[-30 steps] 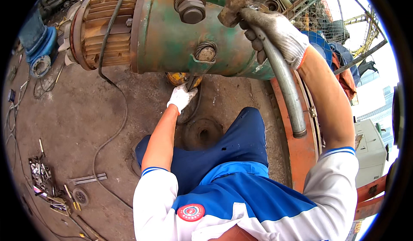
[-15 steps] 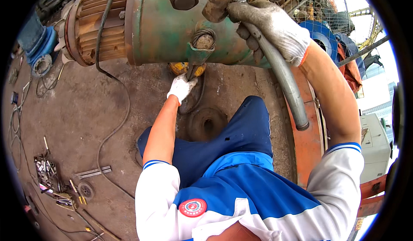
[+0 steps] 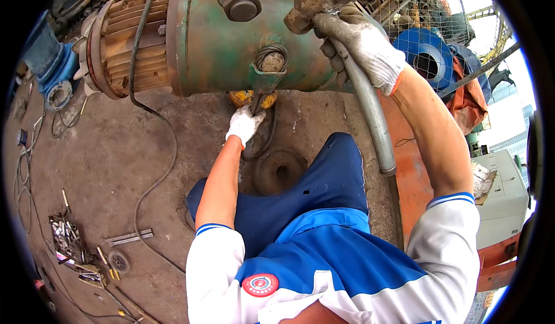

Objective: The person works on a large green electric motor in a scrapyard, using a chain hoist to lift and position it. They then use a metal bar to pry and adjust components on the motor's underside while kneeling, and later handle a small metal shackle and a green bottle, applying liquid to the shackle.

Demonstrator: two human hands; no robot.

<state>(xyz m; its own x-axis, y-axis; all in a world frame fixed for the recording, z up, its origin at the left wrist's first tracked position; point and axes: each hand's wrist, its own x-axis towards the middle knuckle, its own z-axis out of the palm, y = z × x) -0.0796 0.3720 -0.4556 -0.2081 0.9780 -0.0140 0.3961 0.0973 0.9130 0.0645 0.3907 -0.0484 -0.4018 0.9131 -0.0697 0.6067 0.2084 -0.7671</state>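
Note:
My right hand [image 3: 365, 47], in a soiled white glove, is closed round a sledgehammer with a blocky, worn steel head [image 3: 324, 3] and a grey pipe-like handle [image 3: 373, 116]. The hammer is raised in front of the green cylindrical machine [image 3: 222, 49]. Lower and to the left, my gloved left hand [image 3: 245, 124] grips a dark metal bar [image 3: 256, 102]. This bar reaches up to the underside of a green bracket [image 3: 269, 81] with a round pin and coiled wire rope. Whether the bar touches the bracket is hard to see.
A ribbed motor housing [image 3: 141, 46] adjoins the machine. Its black cable [image 3: 167, 127] crosses the floor. A yellow object [image 3: 240, 97] lies behind my left hand, and a round dark metal piece [image 3: 280, 170] before my knees. Tools [image 3: 66, 234] lie at left; an orange beam [image 3: 404, 168] at right.
The hammer's handle end has swung left, and more of its head now shows. My right forearm has shifted left too. My left hand keeps its hold on the bar.

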